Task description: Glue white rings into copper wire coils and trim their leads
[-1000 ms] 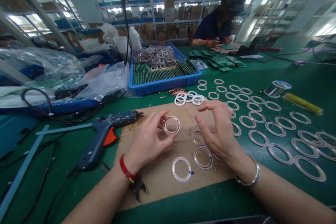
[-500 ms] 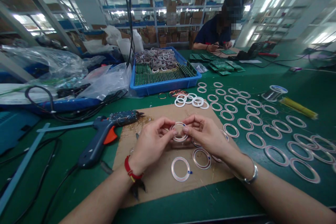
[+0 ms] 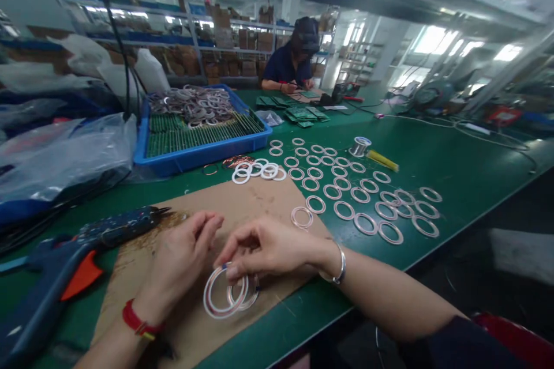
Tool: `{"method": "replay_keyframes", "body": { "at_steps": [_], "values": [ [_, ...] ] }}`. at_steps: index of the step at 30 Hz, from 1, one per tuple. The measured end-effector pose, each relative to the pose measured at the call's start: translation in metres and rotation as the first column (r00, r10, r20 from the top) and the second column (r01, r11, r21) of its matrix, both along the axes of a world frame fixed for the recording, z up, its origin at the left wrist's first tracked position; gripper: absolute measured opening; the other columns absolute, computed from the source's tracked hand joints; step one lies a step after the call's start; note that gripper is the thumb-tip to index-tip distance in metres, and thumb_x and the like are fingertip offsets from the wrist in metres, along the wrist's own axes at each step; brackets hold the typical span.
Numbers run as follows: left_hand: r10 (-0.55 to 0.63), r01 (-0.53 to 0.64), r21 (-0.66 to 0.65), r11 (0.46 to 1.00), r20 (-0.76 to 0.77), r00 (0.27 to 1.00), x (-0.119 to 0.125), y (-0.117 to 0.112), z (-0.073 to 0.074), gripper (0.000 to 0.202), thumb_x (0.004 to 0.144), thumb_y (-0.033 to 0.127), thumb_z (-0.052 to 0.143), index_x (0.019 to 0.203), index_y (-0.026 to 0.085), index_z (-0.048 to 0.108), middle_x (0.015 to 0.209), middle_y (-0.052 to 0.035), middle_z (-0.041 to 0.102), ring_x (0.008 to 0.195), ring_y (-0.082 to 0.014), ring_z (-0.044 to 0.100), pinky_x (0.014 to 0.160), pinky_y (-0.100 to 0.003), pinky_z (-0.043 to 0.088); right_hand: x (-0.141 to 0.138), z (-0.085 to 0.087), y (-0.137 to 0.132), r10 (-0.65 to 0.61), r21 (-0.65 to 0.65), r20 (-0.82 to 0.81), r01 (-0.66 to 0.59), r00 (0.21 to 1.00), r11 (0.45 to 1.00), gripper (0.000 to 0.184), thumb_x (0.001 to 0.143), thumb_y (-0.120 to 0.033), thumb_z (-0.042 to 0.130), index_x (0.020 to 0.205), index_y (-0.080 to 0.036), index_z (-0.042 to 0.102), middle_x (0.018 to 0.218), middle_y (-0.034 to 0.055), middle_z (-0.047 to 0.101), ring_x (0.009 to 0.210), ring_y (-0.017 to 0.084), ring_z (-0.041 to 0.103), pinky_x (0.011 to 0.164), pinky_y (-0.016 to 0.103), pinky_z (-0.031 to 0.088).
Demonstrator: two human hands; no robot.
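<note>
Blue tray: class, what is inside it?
In the blue tray, a heap of rings lies over rows of green boards. Whatever is beneath the heap, and the tray's floor, is covered.

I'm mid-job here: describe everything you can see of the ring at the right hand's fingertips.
The ring is thin and flat with a wide open centre, its pale bands alternating with a coppery-red one; the material is hard to tell. A small dark-blue patch sits on its upper edge, where the right hand pinches it. It faces the camera, in front of the cardboard, and overlaps another ring in view. Whether its lower edge touches anything is unclear.
</note>
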State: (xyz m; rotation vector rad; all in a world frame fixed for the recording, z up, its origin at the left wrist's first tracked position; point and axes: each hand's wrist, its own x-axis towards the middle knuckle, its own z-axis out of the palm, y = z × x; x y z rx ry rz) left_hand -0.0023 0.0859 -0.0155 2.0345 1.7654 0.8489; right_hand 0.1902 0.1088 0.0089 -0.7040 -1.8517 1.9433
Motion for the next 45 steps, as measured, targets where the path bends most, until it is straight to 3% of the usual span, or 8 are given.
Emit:
{"method": "replay_keyframes", "body": {
  "at_steps": [4, 10, 15, 21, 28, 35, 40, 45],
  "values": [
    [-0.017, 0.016, -0.018, 1.0, -0.073, 0.997, -0.006, 0.004, 0.0, 0.048, 0.086, 0.058, 0.038, 0.068, 0.017, 0.057, 0.06, -0.0012, 0.056, 0.055, -0.0136, 0.05, 0.055, -0.025, 0.033, 0.036, 0.03, -0.014, -0.271, 0.176, -0.094, 0.284, 0.958, 0.942, 0.026, 0.076, -0.026, 0.069, 0.095, -0.012, 0.059, 0.082, 0.0036, 0.065, 0.071, 0.009, 0.062, 0.065, 0.019, 0.05],
    [-0.049, 0.049, -0.002, 0.999, -0.06, 0.997, -0.006, -0.002, -0.002, 0.038, 0.085, 0.056, 0.049, 0.081, 0.021, 0.065, 0.075, 0.0013, 0.065, 0.066, -0.0142, 0.058, 0.063, -0.025, 0.038, 0.149, 0.002, -0.049, -0.808, 0.466, 0.152, 0.679, 0.569, 0.567, 0.034, 0.082, -0.042, 0.061, 0.098, -0.012, 0.061, 0.085, 0.0089, 0.067, 0.073, 0.014, 0.063, 0.062, 0.025, 0.049],
    [-0.118, 0.12, 0.048, 0.992, -0.039, 0.992, -0.004, 0.0, -0.01, 0.03, 0.089, 0.043, 0.046, 0.094, 0.023, 0.068, 0.094, -0.0004, 0.07, 0.085, -0.0173, 0.063, 0.076, -0.026, 0.042, 0.19, -0.04, -0.065, -0.883, 0.688, 0.387, 0.554, 0.265, 0.468, 0.032, 0.083, -0.044, 0.056, 0.098, -0.019, 0.068, 0.09, 0.0066, 0.068, 0.074, 0.02, 0.063, 0.07, 0.035, 0.049],
    [-0.042, 0.039, -0.018, 0.999, -0.23, 0.972, -0.004, -0.001, 0.0, 0.031, 0.088, 0.046, 0.05, 0.077, 0.02, 0.062, 0.072, -0.001, 0.064, 0.066, -0.0176, 0.057, 0.061, -0.027, 0.034, 0.175, -0.021, -0.061, -0.986, 0.923, 0.124, 0.353, 0.111, 0.156, 0.033, 0.086, -0.045, 0.052, 0.1, -0.02, 0.07, 0.092, 0.0053, 0.067, 0.076, 0.02, 0.061, 0.07, 0.034, 0.046],
    [-0.037, 0.035, -0.012, 0.999, -0.398, 0.917, -0.008, 0.001, 0.0, 0.036, 0.095, 0.038, 0.036, 0.082, 0.017, 0.062, 0.078, -0.0059, 0.066, 0.071, -0.0195, 0.06, 0.064, -0.028, 0.035, 0.087, 0.011, -0.022, -0.827, 0.908, 0.246, 0.178, 0.506, 0.378, 0.019, 0.087, -0.035, 0.055, 0.092, -0.023, 0.069, 0.092, -0.0005, 0.066, 0.084, 0.013, 0.058, 0.076, 0.028, 0.042],
    [-0.083, 0.105, 0.06, 0.993, -0.296, 0.952, -0.011, 0.0, -0.005, 0.019, 0.091, 0.029, 0.048, 0.091, 0.018, 0.064, 0.087, -0.0025, 0.068, 0.078, -0.0172, 0.062, 0.069, -0.027, 0.039, 0.029, 0.001, 0.023, -0.645, 0.708, 0.705, -0.349, 0.296, 0.613, 0.019, 0.073, -0.032, 0.069, 0.083, -0.016, 0.069, 0.083, 0.0087, 0.066, 0.084, 0.026, 0.061, 0.073, 0.036, 0.04],
    [0.007, 0.011, 0.038, 0.999, -0.448, 0.894, -0.009, -0.003, 0.003, 0.044, 0.093, 0.049, 0.039, 0.07, 0.017, 0.057, 0.068, -0.0039, 0.062, 0.064, -0.0194, 0.057, 0.058, -0.029, 0.034, 0.026, -0.001, 0.031, -0.617, 0.672, 0.739, -0.348, 0.269, 0.653, 0.012, 0.075, -0.024, 0.061, 0.08, -0.016, 0.068, 0.079, 0.0085, 0.065, 0.077, 0.023, 0.06, 0.065, 0.033, 0.038],
    [-0.077, 0.159, 0.171, 0.972, -0.408, 0.91, -0.014, 0.003, -0.014, 0.039, 0.089, 0.009, 0.035, 0.117, 0.019, 0.06, 0.119, -0.0076, 0.06, 0.104, -0.0209, 0.059, 0.084, -0.032, 0.045, 0.028, 0.005, 0.038, -0.628, 0.74, 0.634, -0.117, 0.451, 0.662, 0.01, 0.074, -0.022, 0.059, 0.081, -0.017, 0.064, 0.077, 0.0036, 0.063, 0.068, 0.015, 0.055, 0.061, 0.028, 0.038]
  ]
}}
